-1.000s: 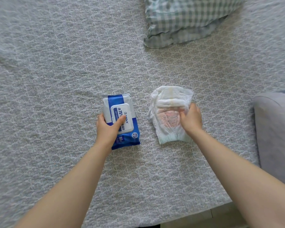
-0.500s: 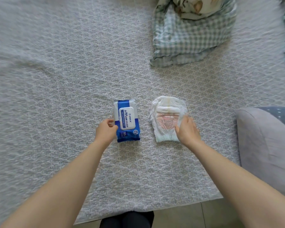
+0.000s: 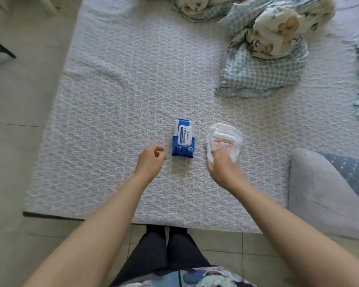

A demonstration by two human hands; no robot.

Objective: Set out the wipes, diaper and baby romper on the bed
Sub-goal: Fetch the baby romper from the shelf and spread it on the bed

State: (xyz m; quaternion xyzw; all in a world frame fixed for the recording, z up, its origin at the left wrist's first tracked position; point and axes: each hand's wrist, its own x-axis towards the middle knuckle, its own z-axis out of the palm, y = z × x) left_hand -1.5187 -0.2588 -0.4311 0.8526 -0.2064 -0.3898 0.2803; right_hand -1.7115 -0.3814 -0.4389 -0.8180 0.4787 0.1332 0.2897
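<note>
Spreading wide across the scene, a quilted bed (image 3: 120, 96), with floor showing to the left and near. Lying far right on it, a heap of checked and flowery cloth (image 3: 263, 65), possibly holding the baby romper, though telling that from here is not possible. Sitting at the near right edge, a grey cushion (image 3: 319, 193). Resting flat mid-bed, label up, a blue pack of wipes (image 3: 182, 139), and just to its right, apart from it, a folded white diaper (image 3: 225, 135); lying side by side like this probably for easy reach at changing time. Hovering just left of the wipes and not touching them, the left hand (image 3: 150, 162), fingers loosely curled, holding nothing. Resting over the near corner of the diaper, the right hand (image 3: 223, 168), fingers flat and together, seemingly pressing or smoothing rather than pinching; blurred, so not certain. Compared with a second ago: the left hand having let go of the wipes it was gripping then, the right hand sliding nearer along the diaper, and the view pulling back to show far more bed, the floor and dark-clad legs. Judging from this, wipes and diaper being set out, the romper not yet being placed beside them.
</note>
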